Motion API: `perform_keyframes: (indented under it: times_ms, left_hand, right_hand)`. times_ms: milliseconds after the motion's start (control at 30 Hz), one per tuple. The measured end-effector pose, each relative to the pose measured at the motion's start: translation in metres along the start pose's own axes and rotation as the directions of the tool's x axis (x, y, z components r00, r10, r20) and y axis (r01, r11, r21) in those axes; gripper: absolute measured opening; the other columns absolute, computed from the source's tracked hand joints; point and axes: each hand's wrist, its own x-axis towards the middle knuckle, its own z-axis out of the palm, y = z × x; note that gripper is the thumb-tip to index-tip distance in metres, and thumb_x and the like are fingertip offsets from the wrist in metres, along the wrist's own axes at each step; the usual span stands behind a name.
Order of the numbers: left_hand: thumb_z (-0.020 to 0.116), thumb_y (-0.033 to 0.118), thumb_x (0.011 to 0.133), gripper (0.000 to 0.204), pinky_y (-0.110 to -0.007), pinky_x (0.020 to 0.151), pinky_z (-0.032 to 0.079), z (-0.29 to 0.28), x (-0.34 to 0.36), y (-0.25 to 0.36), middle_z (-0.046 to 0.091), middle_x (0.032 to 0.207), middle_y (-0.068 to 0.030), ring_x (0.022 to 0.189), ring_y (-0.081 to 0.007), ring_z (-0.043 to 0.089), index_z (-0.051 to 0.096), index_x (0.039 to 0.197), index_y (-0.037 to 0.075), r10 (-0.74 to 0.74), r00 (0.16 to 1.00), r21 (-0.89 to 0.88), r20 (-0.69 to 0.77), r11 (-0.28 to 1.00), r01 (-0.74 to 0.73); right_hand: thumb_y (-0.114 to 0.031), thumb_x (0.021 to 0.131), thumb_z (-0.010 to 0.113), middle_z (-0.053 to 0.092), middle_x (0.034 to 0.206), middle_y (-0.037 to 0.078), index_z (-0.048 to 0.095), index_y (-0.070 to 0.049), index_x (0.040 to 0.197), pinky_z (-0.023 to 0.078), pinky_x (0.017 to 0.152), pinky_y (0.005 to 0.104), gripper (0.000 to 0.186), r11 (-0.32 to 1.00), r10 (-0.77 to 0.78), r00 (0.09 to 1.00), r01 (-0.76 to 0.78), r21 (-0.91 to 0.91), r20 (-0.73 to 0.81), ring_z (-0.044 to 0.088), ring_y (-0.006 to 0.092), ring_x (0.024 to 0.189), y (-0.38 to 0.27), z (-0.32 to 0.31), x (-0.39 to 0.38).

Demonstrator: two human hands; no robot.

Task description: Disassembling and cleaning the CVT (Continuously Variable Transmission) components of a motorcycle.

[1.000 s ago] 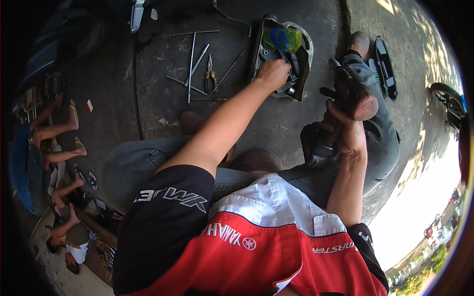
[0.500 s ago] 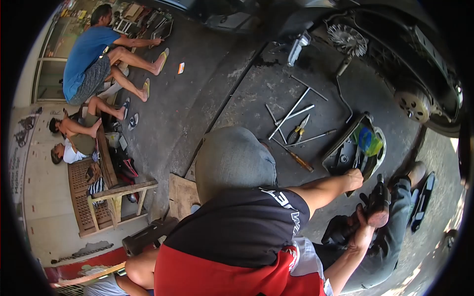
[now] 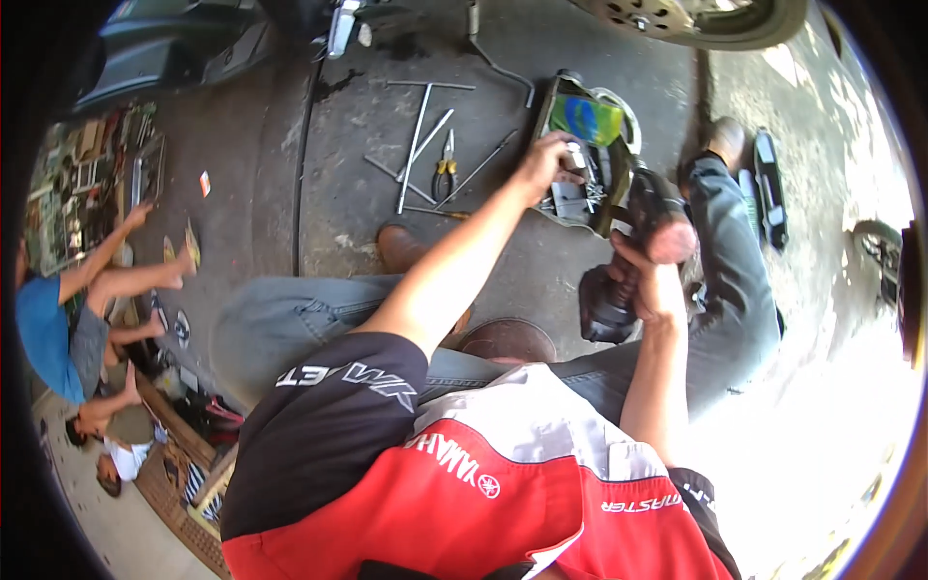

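Observation:
My right hand [image 3: 646, 278] grips a dark cordless power driver [image 3: 662, 217] with a reddish round back end. Its nose points away from me, beside a dark metal cover [image 3: 564, 218] lying on the floor like a tray. Over that cover, my left hand [image 3: 547, 168] is closed on a small shiny metal piece [image 3: 577, 155], its exact kind unclear. Several bolts [image 3: 595, 196] lie inside the cover, together with a green and blue packet [image 3: 590, 120].
Left of the cover lie a T-handle wrench [image 3: 421, 135], yellow-handled pliers [image 3: 445, 176] and thin rods [image 3: 478, 169]. A bent metal pipe [image 3: 503, 72] and a wheel [image 3: 715, 21] are farther off. A long black part [image 3: 768, 188] lies past my right leg. People sit at far left.
My view has swung to the right. My left hand has gone from the cover's near edge to above its inside and now holds a shiny piece. The driver stays in my right hand.

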Motion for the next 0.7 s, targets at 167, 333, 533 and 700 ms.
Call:
perform_keyframes:
  times_ms: [167, 333, 533, 700]
  left_hand:
    - [0.044, 0.056, 0.098, 0.048, -0.035, 0.063, 0.051, 0.014, -0.02, 0.028, 0.069, 0.084, -0.0026, 0.076, -0.0167, 0.066, 0.066, 0.096, 0.014, -0.307, 0.933, 0.02, 0.19, 0.951, 0.308]
    - [0.059, 0.053, 0.095, 0.04, -0.032, 0.06, 0.047, 0.035, -0.03, 0.015, 0.071, 0.092, -0.0031, 0.073, -0.0173, 0.065, 0.067, 0.104, 0.015, -0.399, 0.914, 0.075, 0.071, 0.916, 0.394]
    - [0.058, 0.062, 0.092, 0.054, -0.033, 0.036, 0.025, -0.001, 0.006, -0.067, 0.05, 0.058, -0.0037, 0.043, -0.014, 0.042, 0.064, 0.088, 0.008, -0.362, 0.859, 0.192, -0.362, 0.873, 0.448]
    - [0.057, 0.036, 0.093, 0.047, -0.046, 0.078, 0.055, -0.038, 0.007, -0.076, 0.071, 0.1, -0.0242, 0.09, -0.0311, 0.071, 0.066, 0.109, -0.007, 0.031, 1.0, 1.0, 0.003, 0.022, -0.003]
  right_hand:
    - [-0.012, 0.081, 0.082, 0.052, 0.067, -0.003, 0.058, -0.011, 0.1, 0.036, 0.046, 0.026, 0.031, 0.992, 0.125, 0.984, -0.125, -0.011, 0.127, 0.05, 0.0105, 0.054, 0.02, 0.005, 0.001]
    - [-0.015, 0.08, 0.083, 0.054, 0.073, -0.004, 0.056, -0.013, 0.098, 0.037, 0.05, 0.0266, 0.032, 0.971, 0.108, 0.983, -0.072, -0.226, 0.149, 0.048, 0.009, 0.057, 0.047, 0.01, 0.022]
    - [-0.007, 0.085, 0.074, 0.054, 0.1, 0.003, 0.055, -0.002, 0.11, 0.053, 0.092, 0.0338, 0.031, 0.905, -0.128, 0.92, 0.261, -0.336, 0.37, 0.054, 0.0122, 0.093, 0.062, -0.003, 0.015]
    - [-0.005, 0.081, 0.078, 0.057, 0.093, 0.001, 0.06, -0.004, 0.111, 0.048, 0.075, 0.0323, 0.035, 0.761, -0.153, 0.914, 0.352, -0.545, 0.377, 0.054, 0.015, 0.084, 0.061, 0.014, 0.021]
